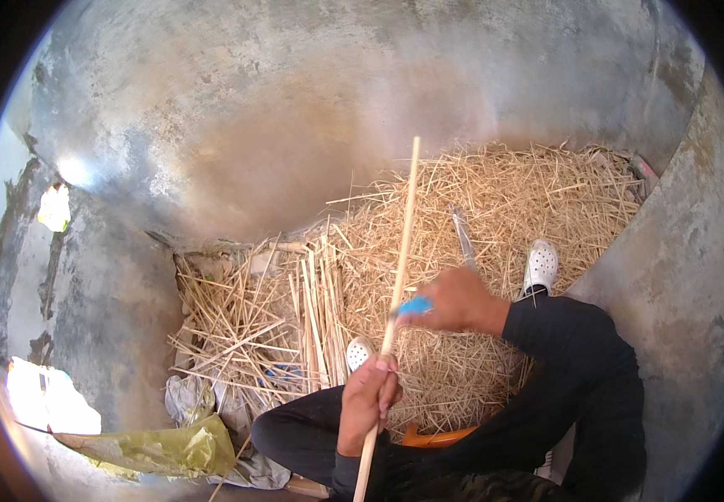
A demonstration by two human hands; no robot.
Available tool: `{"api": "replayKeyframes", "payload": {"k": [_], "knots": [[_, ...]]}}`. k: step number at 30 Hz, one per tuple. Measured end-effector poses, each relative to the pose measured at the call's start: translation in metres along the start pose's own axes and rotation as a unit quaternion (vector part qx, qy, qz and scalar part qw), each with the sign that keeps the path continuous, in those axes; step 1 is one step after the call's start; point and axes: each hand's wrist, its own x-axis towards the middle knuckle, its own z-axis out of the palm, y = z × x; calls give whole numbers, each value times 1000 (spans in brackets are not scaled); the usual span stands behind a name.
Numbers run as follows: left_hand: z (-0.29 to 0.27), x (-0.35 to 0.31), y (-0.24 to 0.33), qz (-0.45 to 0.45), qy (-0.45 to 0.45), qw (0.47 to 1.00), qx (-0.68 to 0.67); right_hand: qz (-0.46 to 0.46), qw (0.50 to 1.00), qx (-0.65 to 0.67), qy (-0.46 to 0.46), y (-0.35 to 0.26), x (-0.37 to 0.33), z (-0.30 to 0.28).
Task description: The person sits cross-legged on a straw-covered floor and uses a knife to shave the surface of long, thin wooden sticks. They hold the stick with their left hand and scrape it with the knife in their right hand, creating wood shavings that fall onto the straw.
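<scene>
A long pale wooden stick (406,226), likely a stripped cane or bamboo strip, slants up from the lower edge in front of me. My left hand (368,397) is wrapped round its lower part. My right hand (460,303), somewhat blurred, is closed on a small blue thing (414,307) pressed against the stick above my left hand. What kind of thing it is, I cannot make out. Just beyond the right hand shows a narrow silver blade (463,234) over the straw; whether the hand touches it I cannot tell.
Straw-like shavings (529,192) heap against the grey wall (295,109). Several cut pale sticks (316,309) lie left of centre. White perforated clogs (541,266) are on my feet. A yellowish plastic sheet (169,448) lies at lower left; an orange object (437,437) shows beneath my legs.
</scene>
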Motion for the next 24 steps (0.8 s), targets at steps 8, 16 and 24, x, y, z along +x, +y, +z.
{"api": "replayKeyframes", "payload": {"k": [8,16,24], "knots": [[12,0,3,-3,-42,996,-76,-111,980,-41,161,5,5,-17],[11,-9,-3,-10,-47,996,-76,34,981,-77,173,60,25,-34],[10,-20,1,3,-33,998,-59,-103,977,-78,168,1,7,-13]]}}
